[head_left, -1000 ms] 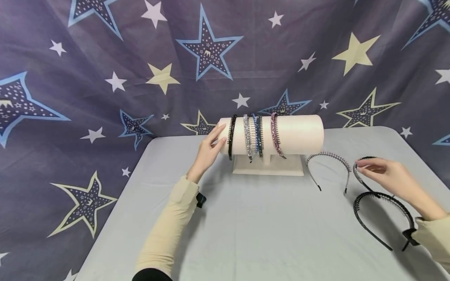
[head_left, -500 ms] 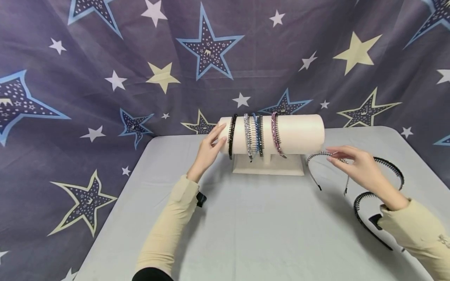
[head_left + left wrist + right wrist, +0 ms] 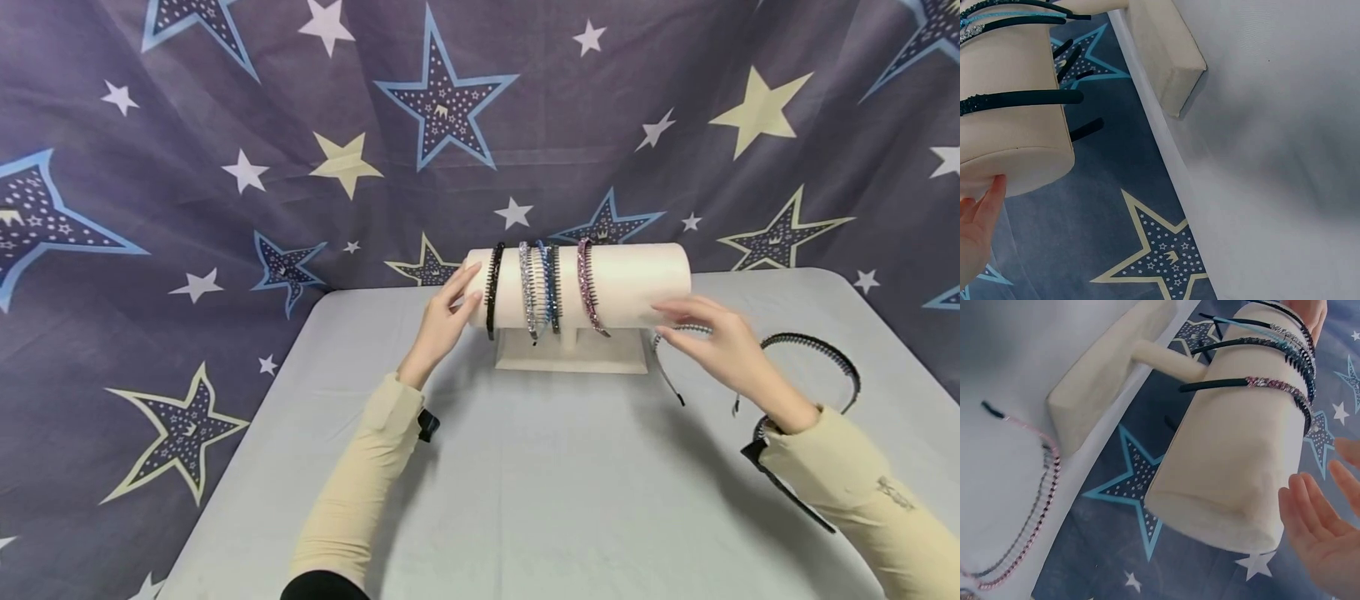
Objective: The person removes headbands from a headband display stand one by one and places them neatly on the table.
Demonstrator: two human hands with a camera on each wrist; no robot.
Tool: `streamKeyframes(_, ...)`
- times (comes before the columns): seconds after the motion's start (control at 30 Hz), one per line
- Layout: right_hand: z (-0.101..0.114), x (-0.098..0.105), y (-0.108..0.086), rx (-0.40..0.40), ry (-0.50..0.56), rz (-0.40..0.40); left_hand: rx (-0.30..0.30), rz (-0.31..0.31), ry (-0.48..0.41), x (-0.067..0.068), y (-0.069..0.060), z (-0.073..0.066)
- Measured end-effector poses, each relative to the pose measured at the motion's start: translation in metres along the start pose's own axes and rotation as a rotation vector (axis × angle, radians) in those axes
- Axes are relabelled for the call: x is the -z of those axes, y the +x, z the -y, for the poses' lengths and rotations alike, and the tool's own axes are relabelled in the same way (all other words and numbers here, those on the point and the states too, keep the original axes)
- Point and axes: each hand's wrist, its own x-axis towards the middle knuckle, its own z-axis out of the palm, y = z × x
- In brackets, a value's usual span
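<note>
A cream roll-shaped headband stand (image 3: 637, 283) carries several glittery headbands, among them a black one (image 3: 492, 292), a silver one (image 3: 528, 292) and a pink one (image 3: 588, 287). My left hand (image 3: 438, 329) rests its fingertips against the roll's left end, fingers fairly straight. At the other end my right hand (image 3: 723, 342) holds nothing, its fingers extended beside the roll's edge; whether they touch it I cannot tell. In the right wrist view that hand (image 3: 1322, 531) is next to the bare end of the roll, with the pink headband (image 3: 1266, 382) farther along.
On the grey-covered table (image 3: 525, 483), a beaded headband (image 3: 665, 375) lies right of the stand base (image 3: 517, 357), partly behind my right hand. Farther right are a black headband (image 3: 836, 354) and another dark one (image 3: 798, 500) partly under my sleeve. A star-patterned cloth (image 3: 300, 83) hangs behind.
My right hand has moved left from the loose headbands on the right to the roll's right end. My left hand and the headbands on the stand look unchanged.
</note>
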Motion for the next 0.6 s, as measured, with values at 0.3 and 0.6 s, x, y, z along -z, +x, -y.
streamKeyframes(0.3,0.011,-0.015,0.015,0.007,0.019,-0.008,-0.015,-0.012,0.023,0.000,-0.005,-0.016)
streamKeyframes(0.6,0.020,-0.030,0.028,0.019,0.091,-0.037,-0.016,-0.019,0.003,-0.002,0.005,0.017)
